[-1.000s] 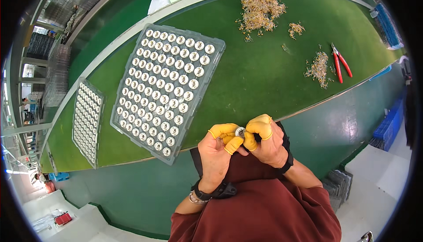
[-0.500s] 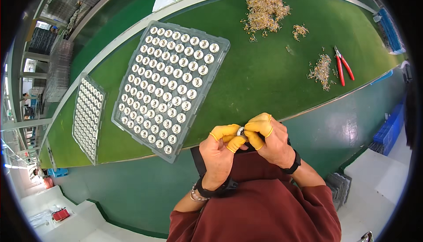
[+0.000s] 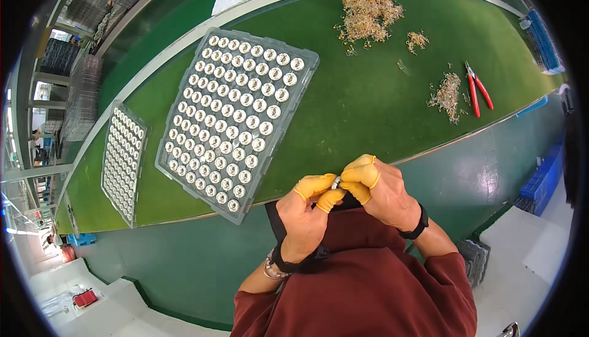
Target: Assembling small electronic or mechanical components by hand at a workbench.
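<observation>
Part (image 3: pixel 336 182) — one small pale piece with a metallic glint, pinched between the fingertips of both hands, held in the air just off the near edge of the tabletop (image 3: pixel 368 110) and close to the person's chest; too small to tell its exact form. Judged light and rigid, probably with fine leads that would bend under a hard squeeze, so best taken by its body, at the sides, as it is taken now. Left hand (image 3: pixel 304 214): closed to a fingertip pinch on the part, thumb and forefinger in yellow finger cots, dark band at the wrist. Right hand (image 3: pixel 380 190): likewise closed on the same part from the other side, yellow cots on the fingers, dark wristband. Large tray (image 3: pixel 307 55) — clear plastic, many round pockets in rows, lying tilted on the green tabletop just ahead and to the left of the hands; nearly every pocket holds a round white piece with a dark centre. Small tray (image 3: pixel 124 162): same kind, narrower, further left near the tabletop's end, also filled. Loose stock: big heap (image 3: pixel 367 11) of small brass-coloured bits at the far edge, a lesser pile (image 3: pixel 448 93) to the right, well apart from the hands. Cutters (image 3: pixel 475 87), red-handled, lying just beside that pile.
</observation>
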{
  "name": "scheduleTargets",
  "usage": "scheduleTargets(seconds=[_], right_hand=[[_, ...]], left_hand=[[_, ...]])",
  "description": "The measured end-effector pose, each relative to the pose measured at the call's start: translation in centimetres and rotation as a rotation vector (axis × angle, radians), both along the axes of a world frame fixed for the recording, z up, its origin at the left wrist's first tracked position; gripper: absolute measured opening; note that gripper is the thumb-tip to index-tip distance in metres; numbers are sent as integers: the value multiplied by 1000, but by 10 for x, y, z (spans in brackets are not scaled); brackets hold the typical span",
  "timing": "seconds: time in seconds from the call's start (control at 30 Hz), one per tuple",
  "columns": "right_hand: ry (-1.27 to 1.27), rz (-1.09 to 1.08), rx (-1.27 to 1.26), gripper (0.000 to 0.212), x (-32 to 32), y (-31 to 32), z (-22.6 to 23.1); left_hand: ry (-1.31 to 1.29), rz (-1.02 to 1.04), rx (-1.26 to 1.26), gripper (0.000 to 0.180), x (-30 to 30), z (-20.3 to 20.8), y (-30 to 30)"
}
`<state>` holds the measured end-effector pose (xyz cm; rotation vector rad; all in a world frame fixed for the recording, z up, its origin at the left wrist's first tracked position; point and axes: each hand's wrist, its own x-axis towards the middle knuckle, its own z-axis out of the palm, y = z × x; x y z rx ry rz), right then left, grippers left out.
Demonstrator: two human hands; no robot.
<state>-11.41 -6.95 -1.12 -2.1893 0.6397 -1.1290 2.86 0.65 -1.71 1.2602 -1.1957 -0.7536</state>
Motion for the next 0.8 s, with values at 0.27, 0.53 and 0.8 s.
scheduleTargets(seconds=[0.27, 0.53, 0.8], right_hand=[[-80, 58, 491, 14, -6, 1, 16], [-50, 85, 630, 13, -7, 4, 26], [-291, 78, 856, 17, -1, 16, 12]], left_hand=[[573, -58, 136, 21, -3, 16, -1], [160, -26, -26, 21, -4, 5, 6], [563, -66, 146, 17, -3, 14, 1]])
